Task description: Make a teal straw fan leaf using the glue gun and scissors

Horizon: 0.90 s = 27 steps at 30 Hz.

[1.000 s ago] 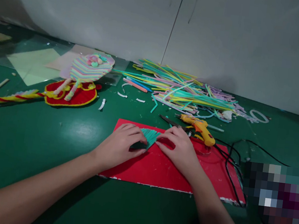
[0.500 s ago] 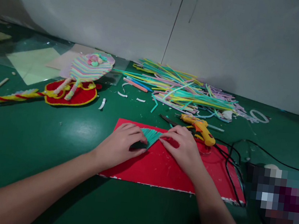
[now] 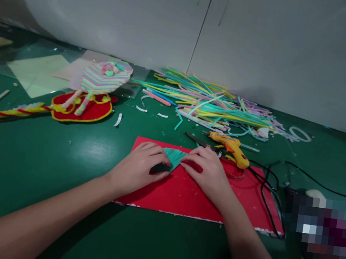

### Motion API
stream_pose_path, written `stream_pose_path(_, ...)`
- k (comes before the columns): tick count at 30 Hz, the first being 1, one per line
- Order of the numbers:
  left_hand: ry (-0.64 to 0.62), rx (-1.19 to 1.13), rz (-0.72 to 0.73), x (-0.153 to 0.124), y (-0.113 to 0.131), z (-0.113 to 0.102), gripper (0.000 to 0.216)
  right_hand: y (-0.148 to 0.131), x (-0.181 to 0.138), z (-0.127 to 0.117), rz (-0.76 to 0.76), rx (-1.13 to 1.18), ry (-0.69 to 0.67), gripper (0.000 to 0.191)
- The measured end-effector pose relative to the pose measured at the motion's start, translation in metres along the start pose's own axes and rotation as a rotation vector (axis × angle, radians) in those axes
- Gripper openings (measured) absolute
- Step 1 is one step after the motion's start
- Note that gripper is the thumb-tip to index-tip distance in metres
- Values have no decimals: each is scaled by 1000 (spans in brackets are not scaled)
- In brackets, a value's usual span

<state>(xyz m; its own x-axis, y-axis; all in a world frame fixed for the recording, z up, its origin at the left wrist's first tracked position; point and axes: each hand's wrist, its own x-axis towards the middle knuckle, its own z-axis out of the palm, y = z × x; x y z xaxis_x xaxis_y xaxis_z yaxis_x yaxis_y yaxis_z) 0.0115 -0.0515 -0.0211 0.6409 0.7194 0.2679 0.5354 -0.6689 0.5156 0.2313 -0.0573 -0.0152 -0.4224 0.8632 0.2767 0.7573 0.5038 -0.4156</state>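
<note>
A teal fan-shaped piece (image 3: 174,159), made of pipe cleaners laid side by side, rests on a red board (image 3: 171,196). My left hand (image 3: 145,164) grips its left side, with the fingers curled and the thumb below. At the right slanting edge, my right hand (image 3: 203,164) pinches with its fingertips together. Part of the piece is hidden under the left fingers. Just beyond my right hand lie scissors (image 3: 198,140), their handles partly covered, and a yellow hot glue gun (image 3: 232,147) with its nozzle to the left.
A pile of pastel pipe cleaners (image 3: 214,105) lies at the back by the wall. Finished pipe-cleaner crafts (image 3: 106,81) and a red one with yellow trim (image 3: 95,111) sit at left. A black cord (image 3: 267,183) crosses the board's right end. White scraps (image 3: 118,119) are scattered about.
My right fingertips have slid slightly left and down along the edge of the teal piece. My left hand has stayed in place.
</note>
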Motion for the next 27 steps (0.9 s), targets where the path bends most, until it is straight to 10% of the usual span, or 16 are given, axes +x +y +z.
stream_pose_path(27,-3,5,5,1,1,0,9,5,-2,-6,4,-35,13,13)
